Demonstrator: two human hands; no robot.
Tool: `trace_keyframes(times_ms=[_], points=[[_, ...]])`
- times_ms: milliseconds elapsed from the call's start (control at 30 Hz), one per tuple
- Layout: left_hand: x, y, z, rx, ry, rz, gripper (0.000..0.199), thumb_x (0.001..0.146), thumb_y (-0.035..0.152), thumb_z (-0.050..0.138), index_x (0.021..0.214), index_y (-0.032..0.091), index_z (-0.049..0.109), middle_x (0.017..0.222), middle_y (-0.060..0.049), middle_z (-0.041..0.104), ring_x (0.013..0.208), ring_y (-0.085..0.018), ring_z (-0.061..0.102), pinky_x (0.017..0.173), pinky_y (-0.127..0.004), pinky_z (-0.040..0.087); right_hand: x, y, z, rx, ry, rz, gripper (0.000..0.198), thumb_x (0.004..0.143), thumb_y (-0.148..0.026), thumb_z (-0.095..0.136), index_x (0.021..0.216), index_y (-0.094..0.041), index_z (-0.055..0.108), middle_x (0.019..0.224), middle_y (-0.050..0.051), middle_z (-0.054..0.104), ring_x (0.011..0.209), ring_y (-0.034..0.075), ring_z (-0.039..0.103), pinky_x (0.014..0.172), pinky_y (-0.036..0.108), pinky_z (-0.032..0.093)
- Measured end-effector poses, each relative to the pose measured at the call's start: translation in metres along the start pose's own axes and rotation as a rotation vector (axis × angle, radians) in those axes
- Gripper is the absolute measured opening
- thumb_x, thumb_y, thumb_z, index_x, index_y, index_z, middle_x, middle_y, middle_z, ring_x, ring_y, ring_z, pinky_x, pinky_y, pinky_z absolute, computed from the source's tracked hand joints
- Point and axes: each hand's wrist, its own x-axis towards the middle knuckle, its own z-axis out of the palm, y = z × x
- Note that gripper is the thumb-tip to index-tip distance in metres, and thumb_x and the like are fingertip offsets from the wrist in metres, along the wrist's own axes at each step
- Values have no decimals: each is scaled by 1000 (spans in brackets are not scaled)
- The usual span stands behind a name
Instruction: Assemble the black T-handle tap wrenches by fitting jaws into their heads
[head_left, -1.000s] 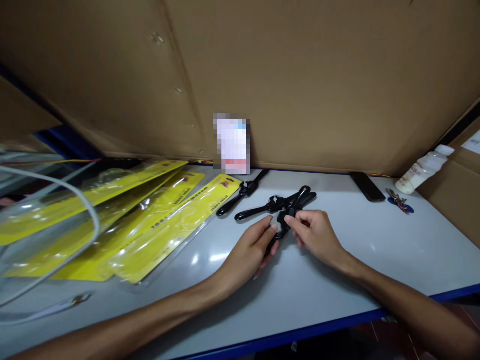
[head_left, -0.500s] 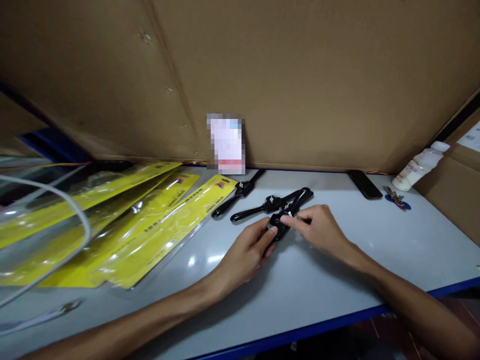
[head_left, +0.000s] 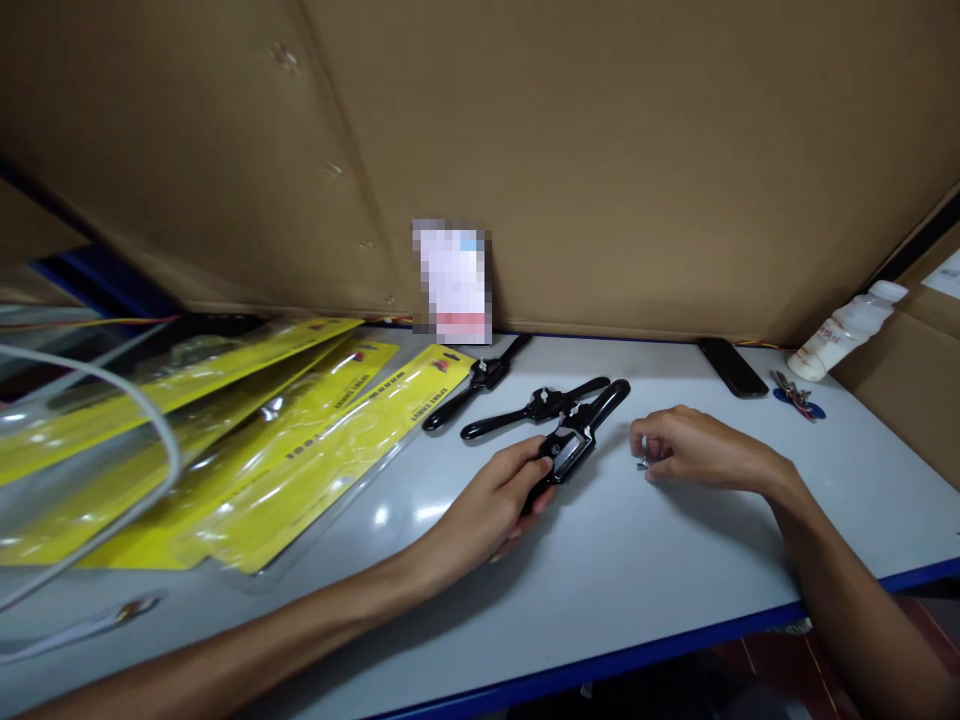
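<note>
My left hand (head_left: 514,490) is wrapped round the near handle of a black spokeshave (head_left: 574,447), which is tilted with its far handle pointing up and right. To the right of it, my right hand (head_left: 694,447) is curled above the table. A small silver metal screw (head_left: 643,464) pokes out from between its fingertips; much of it is hidden. Beyond the held tool lie a second spokeshave (head_left: 544,404) and, farther left, a third spokeshave (head_left: 487,374), both black with silvery fittings.
Clear plastic packs with yellow cards (head_left: 330,470) overlap on the left, near a white cable (head_left: 169,430). At the back right are a phone (head_left: 733,367), keys (head_left: 796,394) and a tilted bottle (head_left: 847,330). A cardboard wall (head_left: 600,170) closes off the back of the grey table (head_left: 600,600).
My right hand has moved off the spokeshave to the right, with the small screw now showing in its fingers. My left hand keeps hold of the spokeshave, whose body is less covered.
</note>
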Motion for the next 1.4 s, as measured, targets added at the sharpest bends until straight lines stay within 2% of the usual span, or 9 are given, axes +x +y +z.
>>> trace_keyframes(times_ms=[167,433,533,667,733,867,1033,1267,1400], points=[[-1,4,-1,-21,-6,-36,20,97,36,41,81,24,40,63,9,42,40,-5,28,29,-12,26,3,-5,10,-19,29,-40,16,73,-5,53,74,-20,57,72,0,58,72,15,49,61,28,31],[-1,5,-3,-97,31,-43,21,99,36,42,81,24,39,61,9,41,40,-5,25,28,-12,24,8,-3,17,3,111,-77,17,75,-7,52,82,-20,60,74,1,59,73,15,50,63,27,32],[-1,5,-1,-120,51,-37,20,99,35,41,82,24,40,60,10,41,39,-5,24,28,-11,24,13,-6,15,218,55,-74,19,76,-8,52,85,-19,65,67,-2,54,63,13,47,60,26,33],[-2,4,0,-143,69,-13,21,99,35,42,81,25,39,60,10,42,39,-5,24,28,-11,24,18,-16,12,769,-79,-16,18,85,-17,49,85,-17,66,60,-6,42,47,9,32,47,25,27],[-2,2,0,-150,72,-2,21,99,36,43,81,25,39,61,10,42,39,-5,25,28,-11,24,20,-22,14,903,-77,-7,15,90,-23,52,92,-17,66,61,-7,42,46,8,29,45,24,23],[-1,-2,0,-129,69,39,22,97,40,46,83,24,41,62,10,42,39,-5,26,28,-12,24,27,-29,26,855,-34,-9,19,94,-33,59,91,-17,67,58,-9,38,48,8,28,47,24,21],[-1,-6,1,-22,59,93,30,94,52,49,88,23,48,61,10,42,37,-6,29,29,-15,25,32,-29,39,935,-19,-75,21,92,-29,62,78,-15,67,58,-8,36,52,8,25,51,25,20],[-4,-5,4,39,65,153,33,96,55,47,93,22,50,60,9,43,38,-6,31,31,-17,25,29,-34,36,941,-7,-47,17,92,-26,60,81,-17,68,59,-7,38,53,9,26,49,25,18],[-4,-5,3,19,59,114,36,93,57,51,83,24,44,59,9,42,39,-6,30,31,-16,25,28,-26,29,822,-12,-79,16,92,-27,60,81,-16,66,62,-6,45,57,9,35,54,24,26]])
